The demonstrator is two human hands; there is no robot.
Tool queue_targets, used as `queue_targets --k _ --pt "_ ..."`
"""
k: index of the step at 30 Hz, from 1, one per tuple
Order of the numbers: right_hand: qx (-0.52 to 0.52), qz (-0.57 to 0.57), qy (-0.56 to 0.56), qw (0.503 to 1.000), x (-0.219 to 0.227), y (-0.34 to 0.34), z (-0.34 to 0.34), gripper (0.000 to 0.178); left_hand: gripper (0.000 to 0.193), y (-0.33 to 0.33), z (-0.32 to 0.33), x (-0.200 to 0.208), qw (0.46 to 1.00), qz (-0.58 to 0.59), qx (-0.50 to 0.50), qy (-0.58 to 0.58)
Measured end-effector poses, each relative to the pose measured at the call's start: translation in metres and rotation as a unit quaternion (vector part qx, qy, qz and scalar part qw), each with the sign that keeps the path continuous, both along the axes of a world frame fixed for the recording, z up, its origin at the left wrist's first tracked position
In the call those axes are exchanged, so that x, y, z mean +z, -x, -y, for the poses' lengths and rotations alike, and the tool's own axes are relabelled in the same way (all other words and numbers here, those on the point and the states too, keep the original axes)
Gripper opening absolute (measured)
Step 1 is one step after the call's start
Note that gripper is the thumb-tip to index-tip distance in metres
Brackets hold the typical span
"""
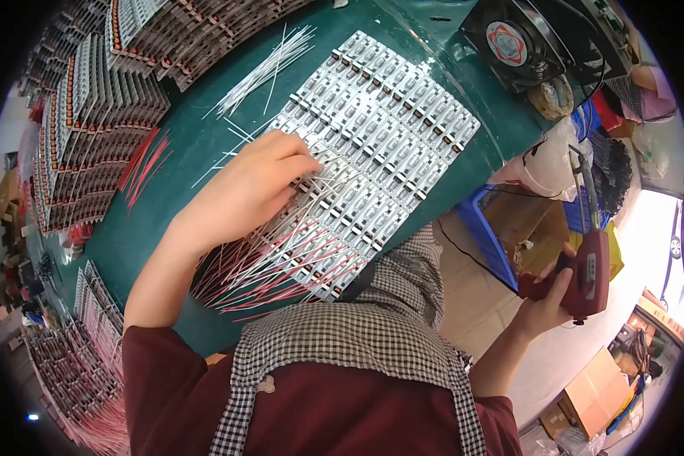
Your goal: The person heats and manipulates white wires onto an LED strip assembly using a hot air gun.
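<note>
A panel of small grey-white circuit boards [403, 114] in rows lies slanted on the green table. Over its left side, my left hand [254, 182] is closed, the thumb and fingers pinching a thin white wire at the boards. Under and beside that hand, many white and red wires [281, 266] fan from the lower-left boards toward me. Well off to the right and away from the panel, my right hand [547, 308] is wrapped around the handle of a dark red soldering gun [591, 273]. Its metal tip points up and away from me.
Loose white wires [270, 64] lie beyond the left hand, and red wires [146, 163] farther left. Tall stacks of board panels [102, 129] stand at the left. A black fan [509, 45] sits at the far right; below the table edge is a blue crate [486, 235].
</note>
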State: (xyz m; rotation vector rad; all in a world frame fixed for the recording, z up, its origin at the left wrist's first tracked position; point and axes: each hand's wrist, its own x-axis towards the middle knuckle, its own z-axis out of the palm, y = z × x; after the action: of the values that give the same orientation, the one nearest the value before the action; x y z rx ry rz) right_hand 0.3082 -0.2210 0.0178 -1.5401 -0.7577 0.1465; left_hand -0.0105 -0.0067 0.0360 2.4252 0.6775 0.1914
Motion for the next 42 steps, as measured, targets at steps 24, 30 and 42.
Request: queue_targets --k 24,30,42 --pt "0.151 0.121 0.095 0.977 -0.021 0.037 0.007 0.043 0.012 -0.044 0.037 0.033 0.873 0.06 0.111 0.471" --pt "0.319 0.348 -0.026 0.881 -0.004 0.057 -0.037 0.037 0.017 -0.059 0.047 0.031 0.811 0.053 0.055 0.58" --pt "0.33 0.384 -0.051 0.861 -0.003 0.052 -0.043 0.04 0.017 -0.064 0.049 0.037 0.786 0.04 0.082 0.612"
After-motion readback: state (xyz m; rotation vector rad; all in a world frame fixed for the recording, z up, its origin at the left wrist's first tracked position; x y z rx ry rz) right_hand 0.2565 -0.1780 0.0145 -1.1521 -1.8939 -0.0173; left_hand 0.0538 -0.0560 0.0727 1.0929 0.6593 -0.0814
